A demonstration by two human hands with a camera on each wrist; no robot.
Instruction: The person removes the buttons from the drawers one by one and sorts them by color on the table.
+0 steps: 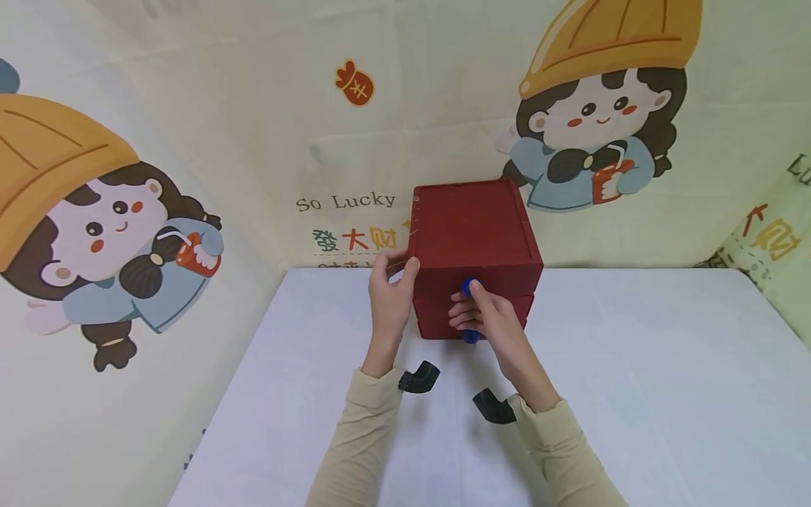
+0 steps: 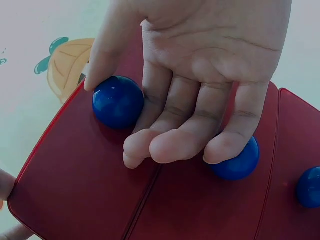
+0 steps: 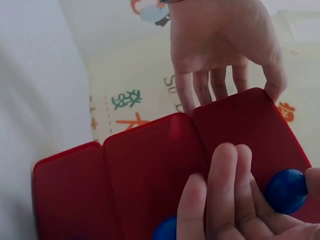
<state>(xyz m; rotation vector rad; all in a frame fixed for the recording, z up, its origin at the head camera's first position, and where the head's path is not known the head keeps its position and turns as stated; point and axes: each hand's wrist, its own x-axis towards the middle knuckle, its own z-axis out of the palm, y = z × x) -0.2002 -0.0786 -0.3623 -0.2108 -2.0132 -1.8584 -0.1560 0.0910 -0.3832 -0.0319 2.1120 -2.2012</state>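
Observation:
A red box (image 1: 469, 225) with several drawers stands against the back wall. Along its left side rests my left hand (image 1: 391, 299), with the thumb at the upper front corner and the fingers straight along the side. My right hand (image 1: 497, 320) is at the front and pinches the top drawer's round blue knob (image 2: 117, 102) between thumb and index finger. The other right fingers hang in front of the middle drawer, the little finger partly covering its blue knob (image 2: 237, 162). In the left wrist view, a further blue knob (image 2: 309, 187) shows on the bottom drawer.
The box stands on a white table (image 1: 633, 373). Behind it hangs a pale printed backdrop (image 1: 443, 91) with cartoon figures and lettering. A black curved piece (image 1: 419, 377) juts from the left cuff and a similar black piece (image 1: 494, 407) from the right.

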